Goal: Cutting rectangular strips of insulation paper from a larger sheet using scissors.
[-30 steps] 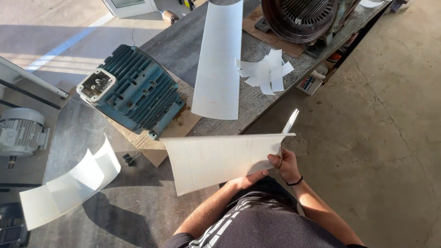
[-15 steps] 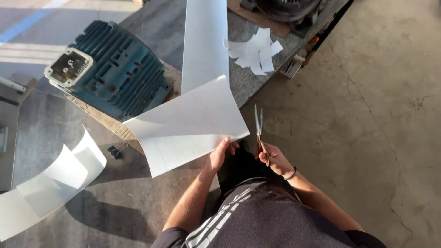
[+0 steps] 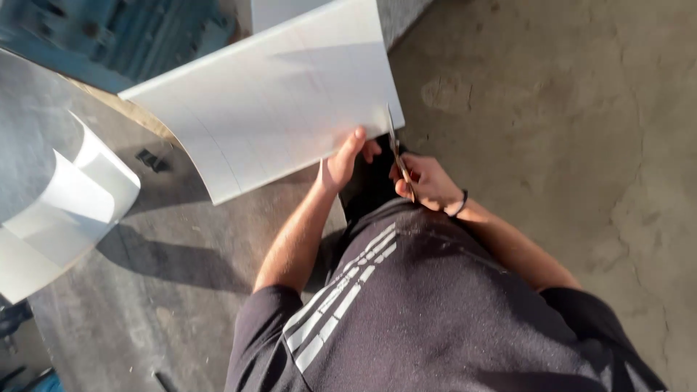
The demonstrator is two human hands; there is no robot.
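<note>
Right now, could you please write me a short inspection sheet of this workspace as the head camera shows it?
Surface: grey concrete floor, stained and cracked, sunlit; grey metal worktop at the left.
Job's things: large white sheet with faint pencil lines, held at its lower edge; slim metal scissors, blades at the sheet's right edge.
Clutter: curled white strip of sheet on the worktop; blue ribbed motor housing on cardboard; small dark bit near the sheet.
Hands: left hand grips the sheet; right hand holds the scissors, dark band at its wrist.
Cables: nothing seen.
Surroundings: person's black striped shirt fills the foreground; no other people.
</note>
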